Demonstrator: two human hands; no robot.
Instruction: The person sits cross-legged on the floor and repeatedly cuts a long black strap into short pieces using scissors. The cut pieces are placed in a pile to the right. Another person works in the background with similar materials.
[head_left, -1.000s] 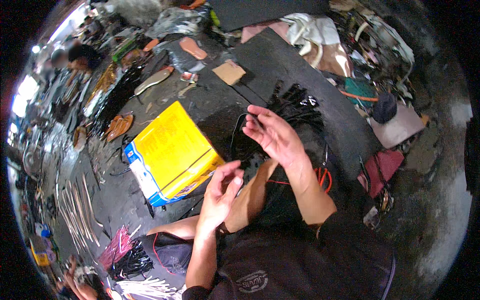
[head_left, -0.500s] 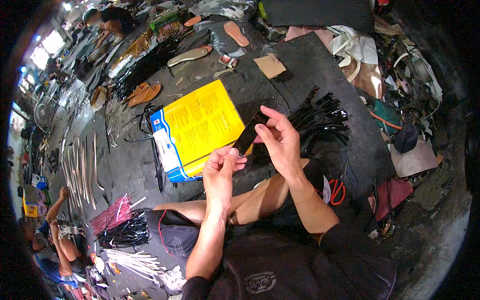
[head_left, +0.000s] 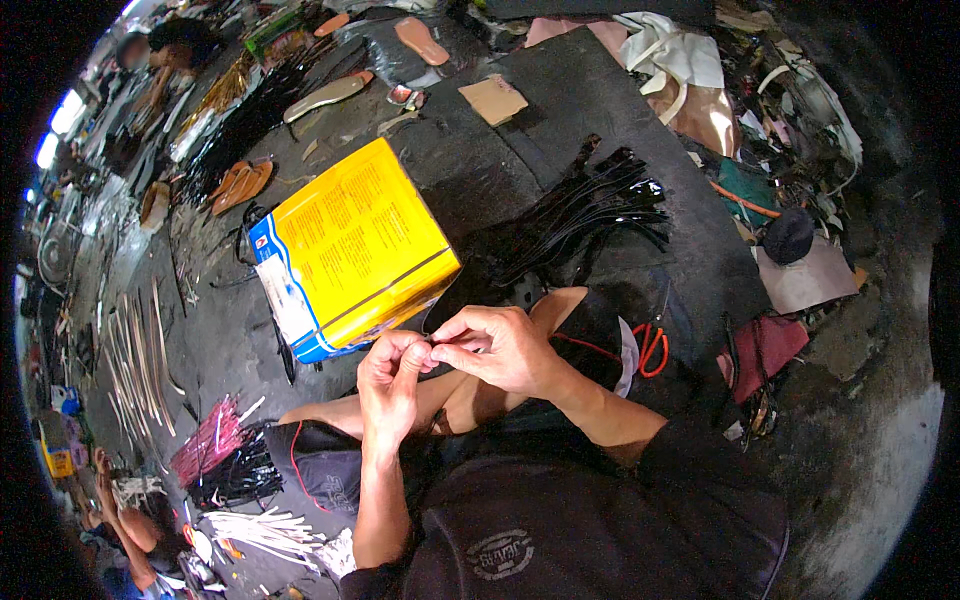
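My left hand (head_left: 388, 380) and my right hand (head_left: 508, 350) meet just in front of a yellow and blue tin or box (head_left: 350, 235), thumbs and fingertips pinched together. Between them is a shiny black strip; only a small dark bit shows at the fingertips, the remainder being hidden by the fingers. Beyond my right hand a fanned bundle of similar black strips (head_left: 600, 205) lies on the dark mat. Scissors with red handles (head_left: 652, 350) rest to the right of my legs.
Tan sandals (head_left: 242, 186), a sole (head_left: 328, 97) and a cardboard piece (head_left: 494, 100) lie farther off. Pink strips (head_left: 208, 440), white strips (head_left: 262, 535) and pale strips (head_left: 135, 360) lie left. Scraps pile up at right. Another person's arm (head_left: 120, 515) shows at lower left.
My hands have come down toward me and closed together; the black strip, stretched between them before, is now mostly covered by fingers. The view has shifted, moving the surroundings up and left.
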